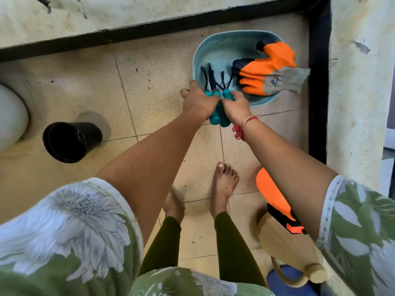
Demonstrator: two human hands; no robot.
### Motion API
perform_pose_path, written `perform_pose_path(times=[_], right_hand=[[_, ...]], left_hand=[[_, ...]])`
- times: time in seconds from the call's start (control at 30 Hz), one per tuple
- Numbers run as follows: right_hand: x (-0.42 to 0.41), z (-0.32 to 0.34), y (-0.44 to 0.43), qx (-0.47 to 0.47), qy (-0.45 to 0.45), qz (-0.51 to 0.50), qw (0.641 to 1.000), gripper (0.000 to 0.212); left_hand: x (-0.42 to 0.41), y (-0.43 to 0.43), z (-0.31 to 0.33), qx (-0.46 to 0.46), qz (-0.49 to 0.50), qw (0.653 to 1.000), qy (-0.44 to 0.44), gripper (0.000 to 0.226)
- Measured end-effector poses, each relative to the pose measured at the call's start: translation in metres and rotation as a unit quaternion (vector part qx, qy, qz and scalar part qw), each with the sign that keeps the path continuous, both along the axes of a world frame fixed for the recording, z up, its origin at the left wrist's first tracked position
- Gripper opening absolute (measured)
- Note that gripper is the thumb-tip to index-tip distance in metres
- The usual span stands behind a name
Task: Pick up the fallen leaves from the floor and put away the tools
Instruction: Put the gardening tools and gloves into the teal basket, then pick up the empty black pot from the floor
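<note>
A pale teal plastic basket (215, 42) sits on the tiled floor near the wall corner. Orange and grey work gloves (269, 69) lie over its right rim. Both my hands hold a bundle of small garden hand tools (215, 115) with teal handles. Their black metal heads point into the basket. My left hand (197, 101) is closed on the left handles. My right hand (235, 107) is closed on the right handle, touching the left hand. No leaves show on the floor.
A black pot (70, 142) lies on its side at the left, beside a white rounded object (10, 118). An orange and black tool (275, 199) rests at lower right on a wooden stool (284, 246). My bare feet (222, 184) stand behind the basket.
</note>
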State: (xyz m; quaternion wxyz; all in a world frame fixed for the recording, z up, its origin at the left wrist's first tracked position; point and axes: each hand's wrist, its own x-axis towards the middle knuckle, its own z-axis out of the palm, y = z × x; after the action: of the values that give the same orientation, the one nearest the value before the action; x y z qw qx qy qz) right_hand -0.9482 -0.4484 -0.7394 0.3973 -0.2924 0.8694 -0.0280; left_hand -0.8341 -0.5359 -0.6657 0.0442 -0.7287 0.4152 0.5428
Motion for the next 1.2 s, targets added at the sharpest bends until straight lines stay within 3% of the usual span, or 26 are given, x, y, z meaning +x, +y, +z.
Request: perform_pose_path(times=[0.07, 0.2, 0.27, 0.33, 0.6, 0.67, 0.8, 0.9, 1.07, 1.2], right_hand=[[0.017, 0.053, -0.055, 0.013, -0.156, -0.084, 0.984, 0.052], [0.022, 0.083, -0.045, -0.011, -0.122, -0.07, 0.99, 0.057], [0.027, 0.081, -0.039, 0.009, -0.127, -0.023, 0.992, 0.048], [0.026, 0.08, -0.048, 0.032, -0.126, -0.006, 0.991, 0.044], [0.041, 0.118, -0.036, -0.041, -0.019, 0.013, 0.999, 0.045], [0.061, 0.142, -0.029, -0.066, -0.035, 0.031, 0.997, 0.042], [0.12, 0.198, -0.013, -0.055, -0.086, 0.093, 0.99, 0.042], [0.171, 0.252, -0.001, -0.025, -0.09, 0.174, 0.98, 0.044], [0.229, 0.328, 0.02, 0.006, -0.183, 0.305, 0.935, 0.041], [0.26, 0.364, 0.047, -0.001, -0.158, 0.383, 0.91, 0.038]], left_hand=[[0.002, 0.004, 0.007, -0.02, 0.034, 0.999, 0.005, 0.065], [0.001, 0.017, 0.015, 0.084, 0.156, 0.983, 0.043, 0.065], [-0.001, 0.021, 0.018, 0.166, 0.216, 0.956, 0.104, 0.051], [-0.003, 0.023, 0.021, 0.192, 0.239, 0.941, 0.145, 0.041], [0.037, 0.037, 0.042, 0.08, 0.232, 0.969, 0.031, 0.06], [0.057, 0.052, 0.062, 0.02, 0.212, 0.977, -0.029, 0.057], [0.101, 0.091, 0.11, -0.029, 0.281, 0.959, -0.036, 0.05], [0.144, 0.121, 0.156, -0.092, 0.364, 0.923, -0.089, 0.044], [0.198, 0.158, 0.232, -0.144, 0.522, 0.83, -0.135, 0.035], [0.232, 0.187, 0.268, -0.161, 0.572, 0.79, -0.152, 0.034]])
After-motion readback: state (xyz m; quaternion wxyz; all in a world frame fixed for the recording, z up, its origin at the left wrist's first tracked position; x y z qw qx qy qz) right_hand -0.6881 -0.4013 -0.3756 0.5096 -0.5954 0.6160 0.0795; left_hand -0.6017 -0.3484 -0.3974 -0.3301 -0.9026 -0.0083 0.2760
